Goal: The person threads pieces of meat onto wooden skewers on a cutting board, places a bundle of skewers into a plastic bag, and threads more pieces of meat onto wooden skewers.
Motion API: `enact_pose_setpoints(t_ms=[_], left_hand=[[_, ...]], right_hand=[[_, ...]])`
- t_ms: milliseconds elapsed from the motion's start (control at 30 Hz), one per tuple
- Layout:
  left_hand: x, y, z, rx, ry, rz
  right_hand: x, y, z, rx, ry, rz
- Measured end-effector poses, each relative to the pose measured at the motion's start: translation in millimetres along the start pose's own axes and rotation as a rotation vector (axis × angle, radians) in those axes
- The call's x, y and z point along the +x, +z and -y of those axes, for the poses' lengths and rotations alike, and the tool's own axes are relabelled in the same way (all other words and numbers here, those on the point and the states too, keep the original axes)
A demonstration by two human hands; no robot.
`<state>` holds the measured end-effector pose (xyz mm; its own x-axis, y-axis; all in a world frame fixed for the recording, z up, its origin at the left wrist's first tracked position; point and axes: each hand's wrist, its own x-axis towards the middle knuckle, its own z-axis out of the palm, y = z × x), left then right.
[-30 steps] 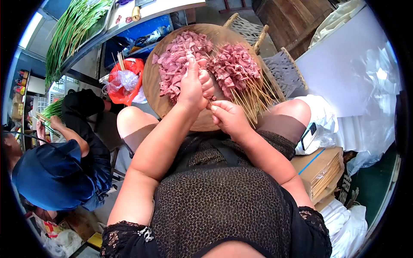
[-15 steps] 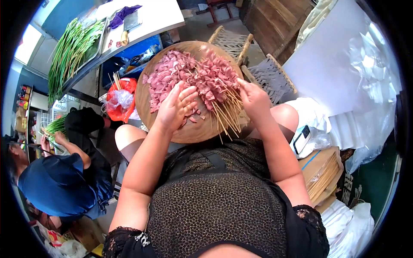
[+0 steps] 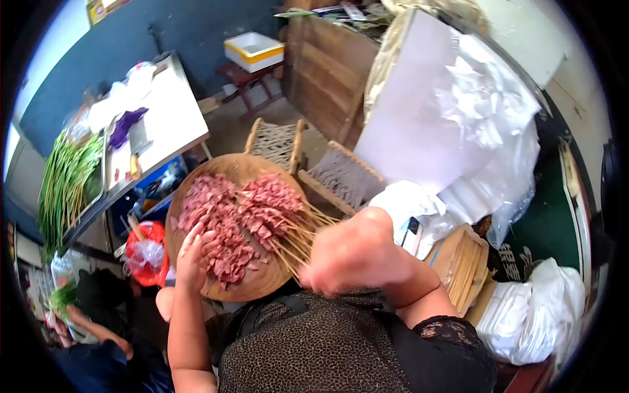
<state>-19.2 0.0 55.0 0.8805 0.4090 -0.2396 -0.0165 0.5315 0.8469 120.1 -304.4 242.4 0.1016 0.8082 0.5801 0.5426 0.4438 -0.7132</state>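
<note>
A round wooden board (image 3: 265, 288) bears loose pieces of raw red meat (image 3: 219, 226) on its left side. Skewered meat (image 3: 268, 203) lies beside them in a pile, its bamboo sticks (image 3: 295, 239) fanning out to the lower right. At the board's lower left edge is my left hand (image 3: 196, 252), palm turned inward, fingers stretched out and holding nothing I can see, right beside the loose meat. My right hand (image 3: 357, 252) is raised close to the camera, above the stick ends. Motion smears its fingers, so whatever they hold, if anything, is hidden.
Two woven-seat stools (image 3: 275, 144) stand behind the board. A table (image 3: 173, 124) with green stalks (image 3: 69, 177) is at left, above a red bag (image 3: 145, 245). Boxed bamboo skewers (image 3: 465, 268) and plastic bags (image 3: 531, 311) lie at right. Another person (image 3: 108, 354) sits at lower left.
My right hand has left the skewered meat and risen toward me, now blurred. My left hand has shifted to the board's left edge. The view has swung up and to the right.
</note>
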Motion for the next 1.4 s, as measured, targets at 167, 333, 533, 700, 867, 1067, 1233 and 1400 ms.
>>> enact_pose_setpoints(t_ms=[167,333,533,700,867,1067,1233,1400], left_hand=[[13,26,12,0.007,0.02,0.092],[12,36,12,0.063,0.004,0.113],[12,37,5,0.139,0.08,0.042],[14,33,14,0.144,0.028,0.091],[14,44,19,0.161,-0.014,0.119],[6,34,8,0.191,0.02,0.035],[4,20,5,0.156,0.038,0.017],[11,27,12,0.178,0.036,-0.004]], right_hand=[[1,1,54,0.488,-0.4,0.23],[-48,-38,66,-0.347,0.096,-0.356],[-134,-144,63,-0.797,0.717,-1.081],[-144,-212,108,-2.04,0.571,-0.534],[-135,-257,93,-2.527,0.259,-0.133],[-126,-281,92,-2.486,0.712,-0.052],[-114,-257,80,-2.252,0.677,-0.263],[-150,-294,56,-2.095,0.425,-0.189]])
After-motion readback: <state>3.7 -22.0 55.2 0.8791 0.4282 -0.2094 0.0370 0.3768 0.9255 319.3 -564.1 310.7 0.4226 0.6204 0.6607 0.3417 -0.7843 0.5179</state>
